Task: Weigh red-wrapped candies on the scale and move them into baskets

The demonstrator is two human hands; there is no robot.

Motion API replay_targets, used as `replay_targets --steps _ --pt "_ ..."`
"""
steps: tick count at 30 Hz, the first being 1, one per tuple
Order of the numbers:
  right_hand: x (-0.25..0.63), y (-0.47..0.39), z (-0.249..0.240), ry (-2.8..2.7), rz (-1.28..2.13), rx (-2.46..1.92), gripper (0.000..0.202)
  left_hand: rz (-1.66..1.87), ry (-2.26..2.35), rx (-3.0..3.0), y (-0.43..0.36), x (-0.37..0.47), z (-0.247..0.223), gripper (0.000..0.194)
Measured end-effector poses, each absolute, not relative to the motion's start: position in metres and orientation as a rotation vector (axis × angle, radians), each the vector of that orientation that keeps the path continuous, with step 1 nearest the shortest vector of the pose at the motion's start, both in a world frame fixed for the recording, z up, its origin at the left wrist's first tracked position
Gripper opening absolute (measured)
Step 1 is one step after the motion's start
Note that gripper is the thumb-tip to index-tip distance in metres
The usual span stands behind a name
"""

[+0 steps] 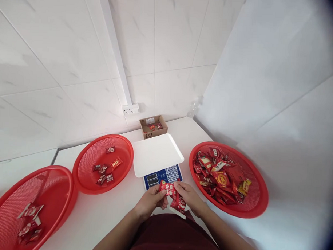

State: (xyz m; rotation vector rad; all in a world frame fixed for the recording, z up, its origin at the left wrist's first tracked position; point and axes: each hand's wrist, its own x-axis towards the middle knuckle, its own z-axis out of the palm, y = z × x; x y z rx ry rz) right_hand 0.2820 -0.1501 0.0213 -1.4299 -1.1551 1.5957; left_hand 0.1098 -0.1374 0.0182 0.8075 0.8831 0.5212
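Two red candy packets are between my hands, in front of the scale. My left hand (152, 200) pinches one red packet (168, 189) with light lettering. Beside it, my right hand (190, 197) has its fingers closed at the upper edge of another red packet (179, 205), which hangs lower. Just beyond them stands a scale with a white tray (157, 154) and a blue keypad panel (167, 175). The right basket (255, 208) holds many red packets and a yellow one (244, 187).
A round red basket (84, 146) with several small packets stands left of the scale. Another red basket (62, 198) is nearer at the far left. A small cardboard box (157, 132) with packets sits by the wall, near a power socket (131, 109).
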Motion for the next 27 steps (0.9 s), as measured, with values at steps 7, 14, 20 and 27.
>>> replay_targets --steps 7,14,20,27 --pt "0.289 -0.153 0.005 -0.979 1.618 -1.622 0.048 0.683 1.023 0.658 -0.115 0.104 0.006 0.044" --pt "0.299 -0.159 -0.007 -0.917 1.629 -1.665 0.044 0.788 1.24 0.754 -0.061 0.092 0.005 0.049" --pt "0.309 -0.16 -0.006 -0.939 1.509 -1.674 0.038 0.747 1.875 1.884 -0.057 0.049 -0.014 0.049" --pt "0.334 -0.158 -0.003 -0.861 1.344 -1.732 0.041 0.042 2.063 1.901 -0.06 -0.018 -0.03 0.057"
